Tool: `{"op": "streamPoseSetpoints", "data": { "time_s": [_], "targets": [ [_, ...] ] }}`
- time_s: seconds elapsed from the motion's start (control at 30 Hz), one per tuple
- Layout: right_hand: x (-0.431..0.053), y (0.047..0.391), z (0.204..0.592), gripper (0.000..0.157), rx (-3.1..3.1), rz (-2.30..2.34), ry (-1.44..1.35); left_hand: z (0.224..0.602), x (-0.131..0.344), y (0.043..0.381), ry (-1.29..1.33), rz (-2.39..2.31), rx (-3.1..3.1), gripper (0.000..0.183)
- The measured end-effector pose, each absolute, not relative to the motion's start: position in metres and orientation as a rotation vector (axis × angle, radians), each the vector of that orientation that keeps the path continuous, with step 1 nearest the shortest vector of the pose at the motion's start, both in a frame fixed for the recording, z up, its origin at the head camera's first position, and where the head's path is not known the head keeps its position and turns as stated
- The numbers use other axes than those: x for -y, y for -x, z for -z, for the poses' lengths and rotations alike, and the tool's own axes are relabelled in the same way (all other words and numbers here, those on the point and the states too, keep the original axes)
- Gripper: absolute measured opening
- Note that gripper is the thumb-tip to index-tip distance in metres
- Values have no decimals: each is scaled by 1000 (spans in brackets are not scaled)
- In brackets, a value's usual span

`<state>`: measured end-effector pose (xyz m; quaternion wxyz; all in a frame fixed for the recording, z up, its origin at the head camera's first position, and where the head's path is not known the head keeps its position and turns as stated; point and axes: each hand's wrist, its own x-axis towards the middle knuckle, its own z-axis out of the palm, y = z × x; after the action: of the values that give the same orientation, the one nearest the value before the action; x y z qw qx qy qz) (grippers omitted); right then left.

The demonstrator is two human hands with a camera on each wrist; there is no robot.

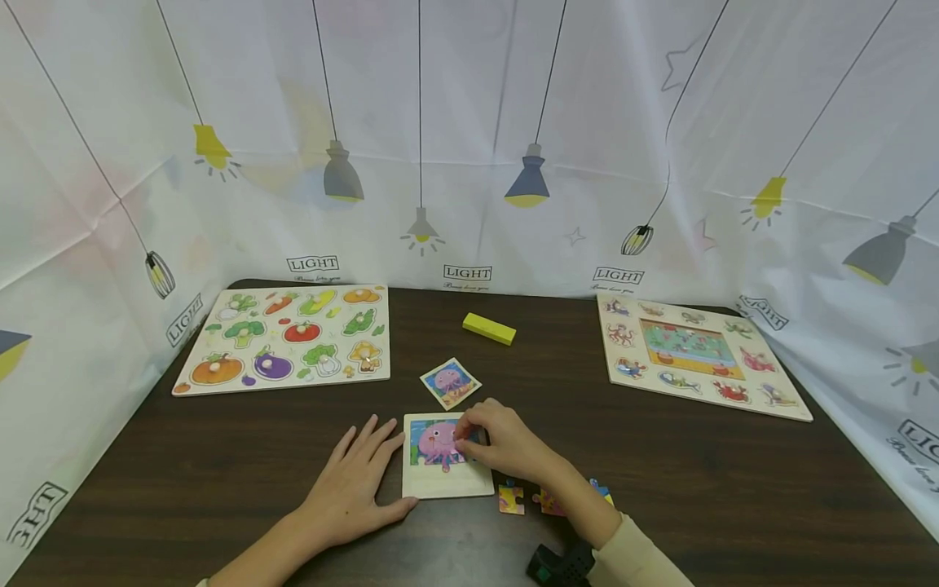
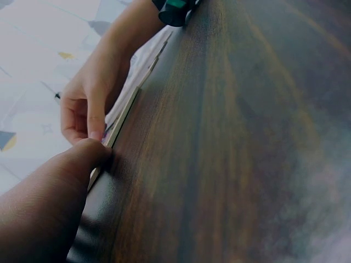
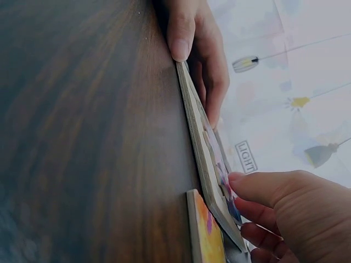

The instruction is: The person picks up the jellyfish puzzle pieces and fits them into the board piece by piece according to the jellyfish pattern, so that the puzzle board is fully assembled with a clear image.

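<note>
Octopus puzzle board [image 1: 449, 483] sits right under your R hand [image 1: 506, 440]; its L edge touches your L hand [image 1: 359, 485]. R thumb & fingers pinch a puzzle pc [image 3: 232, 208] at the pic's R side. L hand's released, fingers spread. Loose pcs [image 1: 511, 500] lie just on your side of the R grip, near the forearm. Octopus card [image 1: 451, 383]: just past the grip, slightly L. Yellow block [image 1: 489, 328] farther out. Veg board [image 1: 342, 322] well L & beyond; sea-animal board [image 1: 689, 350] well R & beyond, all on dk table [image 1: 543, 367].
</note>
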<state>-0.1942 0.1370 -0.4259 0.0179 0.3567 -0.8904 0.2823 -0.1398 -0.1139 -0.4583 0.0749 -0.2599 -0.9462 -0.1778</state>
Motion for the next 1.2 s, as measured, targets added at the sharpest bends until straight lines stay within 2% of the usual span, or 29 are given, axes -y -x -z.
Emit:
{"op": "streamPoseSetpoints", "data": {
  "time_s": [1.2],
  "targets": [
    [-136, 193, 426, 8, 2750, -822, -1095, 456, 114, 139, 793, 532, 2853, 83]
  ]
}}
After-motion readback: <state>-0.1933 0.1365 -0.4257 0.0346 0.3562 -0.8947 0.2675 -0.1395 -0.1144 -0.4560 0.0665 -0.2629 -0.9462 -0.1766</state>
